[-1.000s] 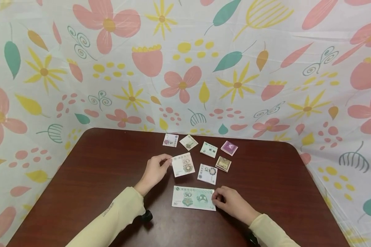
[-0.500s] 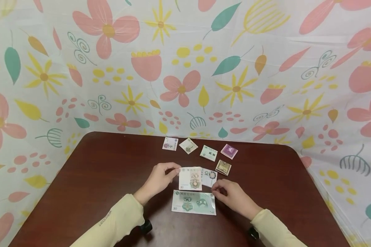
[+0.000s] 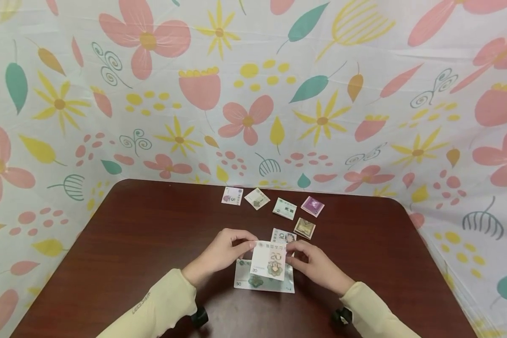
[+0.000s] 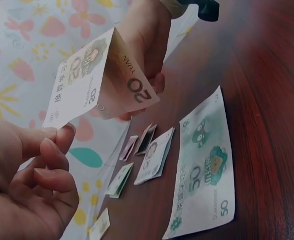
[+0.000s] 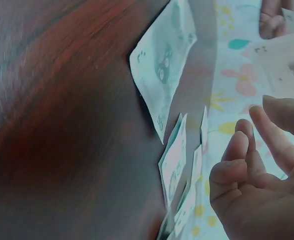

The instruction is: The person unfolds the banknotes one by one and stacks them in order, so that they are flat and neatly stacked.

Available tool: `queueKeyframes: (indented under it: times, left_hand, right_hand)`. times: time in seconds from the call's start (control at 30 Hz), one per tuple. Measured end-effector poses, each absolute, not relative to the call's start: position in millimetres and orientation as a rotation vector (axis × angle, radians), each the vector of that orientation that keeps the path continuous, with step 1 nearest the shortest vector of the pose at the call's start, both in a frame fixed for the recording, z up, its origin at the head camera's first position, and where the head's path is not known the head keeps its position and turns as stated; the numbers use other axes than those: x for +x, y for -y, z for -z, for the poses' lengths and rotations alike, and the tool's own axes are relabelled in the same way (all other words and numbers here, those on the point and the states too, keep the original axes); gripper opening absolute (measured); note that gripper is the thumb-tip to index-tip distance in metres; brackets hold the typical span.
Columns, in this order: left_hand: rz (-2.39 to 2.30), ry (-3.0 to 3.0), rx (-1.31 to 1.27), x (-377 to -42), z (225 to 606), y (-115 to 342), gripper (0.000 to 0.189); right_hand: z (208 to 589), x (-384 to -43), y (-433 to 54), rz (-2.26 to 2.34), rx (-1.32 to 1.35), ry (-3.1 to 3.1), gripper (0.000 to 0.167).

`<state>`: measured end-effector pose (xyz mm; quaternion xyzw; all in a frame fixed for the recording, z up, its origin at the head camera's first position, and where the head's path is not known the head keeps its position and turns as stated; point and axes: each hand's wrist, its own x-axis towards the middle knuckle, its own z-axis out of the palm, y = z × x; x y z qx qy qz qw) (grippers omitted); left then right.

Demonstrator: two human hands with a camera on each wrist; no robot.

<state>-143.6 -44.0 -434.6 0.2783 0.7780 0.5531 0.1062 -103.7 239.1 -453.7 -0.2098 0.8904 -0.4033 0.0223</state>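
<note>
My left hand pinches the left edge of a folded 20 play banknote, lifted above the table. Its two halves stand partly apart in the left wrist view, the printed front facing one side. Fingertips of my right hand are at the note's right edge, fingers bent; whether they grip it is unclear. Below lies an unfolded 50 play banknote, partly covered in the head view but in full sight in the left wrist view. A folded 10 play banknote lies just behind, partly hidden.
Along the back of the dark wooden table lie a folded 5 note, a folded 1 note, a folded green note, a purple folded paper and a brown one. A floral cloth hangs behind.
My left hand has brought the 20 note to the right and nearer, from beside the 10 note to above the 50 note. My right hand has shifted from the 50 note's edge to the 20 note.
</note>
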Motion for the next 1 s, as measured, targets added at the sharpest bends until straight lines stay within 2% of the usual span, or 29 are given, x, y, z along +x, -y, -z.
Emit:
queueKeyframes:
  times: [0.1, 0.3, 0.37, 0.67, 1.0]
  left_hand:
    - [-1.63, -2.294, 0.784, -143, 437, 46, 0.014]
    - [-1.599, -2.264, 0.821, -141, 438, 45, 0.014]
    - [-1.598, -2.239, 0.848, -141, 438, 43, 0.014]
    - [-1.606, -2.28, 0.788, -143, 440, 46, 0.014]
    - [-1.725, -2.368, 0.623, -146, 448, 48, 0.01]
  right_hand:
    - [456, -103, -243, 1.34, -0.593, -2.654, 0.016]
    - [461, -104, -243, 1.42, -0.63, -2.533, 0.036]
    - [463, -104, -242, 1.413, -0.645, -2.534, 0.038]
    - [464, -100, -243, 1.379, -0.663, -2.604, 0.009]
    - [464, -102, -244, 1.587, -0.39, -2.444, 0.013]
